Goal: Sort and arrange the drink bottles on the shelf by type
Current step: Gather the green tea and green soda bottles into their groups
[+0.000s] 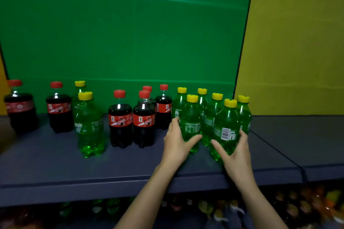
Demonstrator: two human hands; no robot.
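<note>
Several green bottles with yellow caps stand bunched at the right of the grey shelf (55, 163). My left hand (176, 141) grips the front left green bottle (190, 119) of that bunch, thumb across its front. My right hand (236, 152) grips the front right green bottle (226, 122), the one with a barcode. In the shelf's middle stand several dark cola bottles with red caps, the nearest pair side by side (120, 122) (143, 121). Two more cola bottles (59, 109) (20, 108) stand at the left, with two green bottles (89, 126) between them and the middle group.
A green back panel (121, 33) rises behind the shelf and a yellow panel (297, 42) stands at the right. The shelf's right section (307, 145) holds nothing. Below the shelf edge lie blurred bottles of mixed colours (297, 208).
</note>
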